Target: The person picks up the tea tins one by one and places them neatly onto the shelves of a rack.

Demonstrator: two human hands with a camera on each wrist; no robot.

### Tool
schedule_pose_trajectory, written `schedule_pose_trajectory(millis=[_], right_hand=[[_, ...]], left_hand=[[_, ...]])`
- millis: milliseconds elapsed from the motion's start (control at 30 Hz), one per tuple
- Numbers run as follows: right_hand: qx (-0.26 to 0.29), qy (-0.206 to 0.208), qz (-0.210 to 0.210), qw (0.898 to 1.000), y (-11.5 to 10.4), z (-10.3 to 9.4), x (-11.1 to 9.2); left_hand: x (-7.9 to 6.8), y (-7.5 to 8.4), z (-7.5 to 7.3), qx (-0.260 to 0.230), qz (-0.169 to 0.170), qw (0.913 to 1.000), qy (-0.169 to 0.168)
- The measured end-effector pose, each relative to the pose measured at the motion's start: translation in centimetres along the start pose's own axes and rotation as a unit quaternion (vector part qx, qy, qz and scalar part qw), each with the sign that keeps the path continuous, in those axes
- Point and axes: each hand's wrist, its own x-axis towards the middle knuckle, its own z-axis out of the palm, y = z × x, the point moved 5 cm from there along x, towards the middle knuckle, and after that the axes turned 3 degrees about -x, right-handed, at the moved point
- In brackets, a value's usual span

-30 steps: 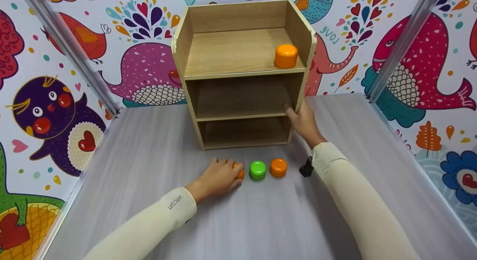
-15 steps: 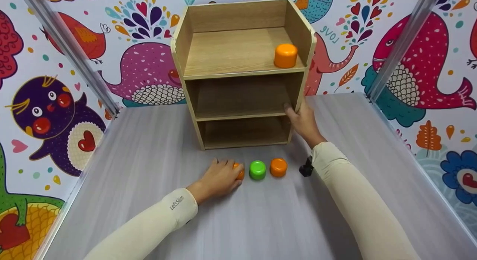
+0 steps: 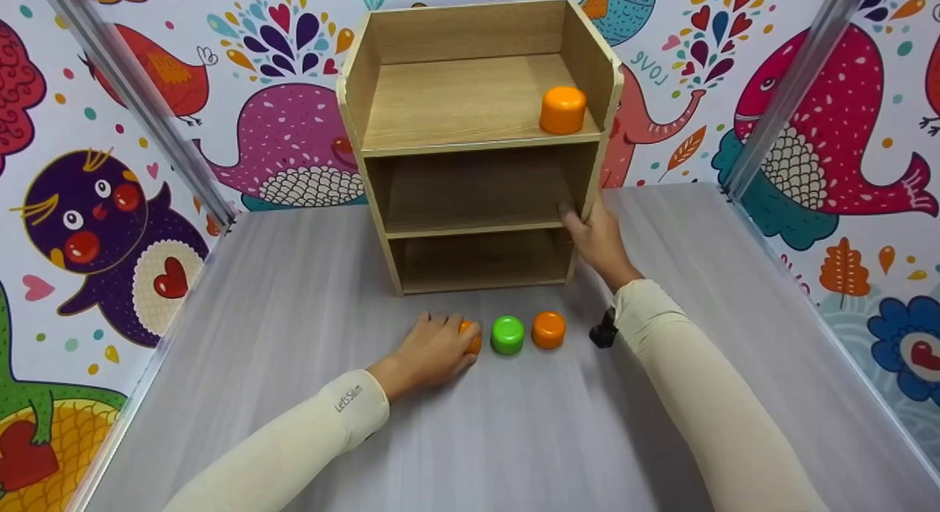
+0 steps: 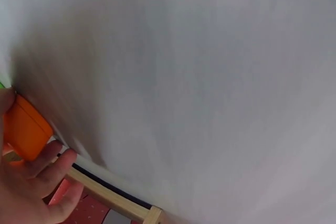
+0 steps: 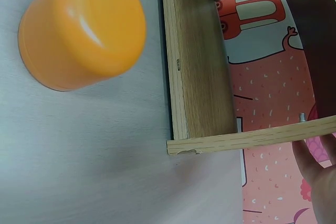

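Note:
In the head view my left hand (image 3: 433, 349) grips a small orange round-topped jar (image 3: 474, 339) on the table, its fingers covering most of it. The left wrist view shows that orange jar (image 4: 27, 129) pinched between thumb and fingers at the left edge. To its right stand a green jar (image 3: 507, 335) and another orange jar (image 3: 548, 330) in a row. My right hand (image 3: 601, 240) holds the right side panel of a wooden shelf (image 3: 481, 145), thumb on the inside. The fingers show against the panel's outer face in the right wrist view.
A further orange jar (image 3: 563, 110) sits on the shelf's top level, at the front right. A small black object (image 3: 604, 330) shows beside the right cuff. Walls with printed cartoon animals (image 3: 308, 137) and metal corner posts (image 3: 139, 104) enclose the grey table (image 3: 294, 277).

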Motion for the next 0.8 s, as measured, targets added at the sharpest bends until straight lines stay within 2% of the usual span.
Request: schedule_pose_trajectory(millis=[467, 633, 800], right_hand=[[0.001, 0.001, -0.005, 1.000, -0.1, 0.0, 0.0], [0.003, -0.002, -0.005, 1.000, 0.0, 0.1, -0.1], [0.006, 0.002, -0.005, 1.000, 0.1, 0.1, 0.0]], left_hand=[[0.2, -0.1, -0.2, 0.006, 0.000, 1.0000, -0.001], [0.4, -0.3, -0.7, -0.011, -0.006, 0.9999, -0.007], [0.6, -0.4, -1.4, -0.015, -0.007, 0.9998, 0.006]])
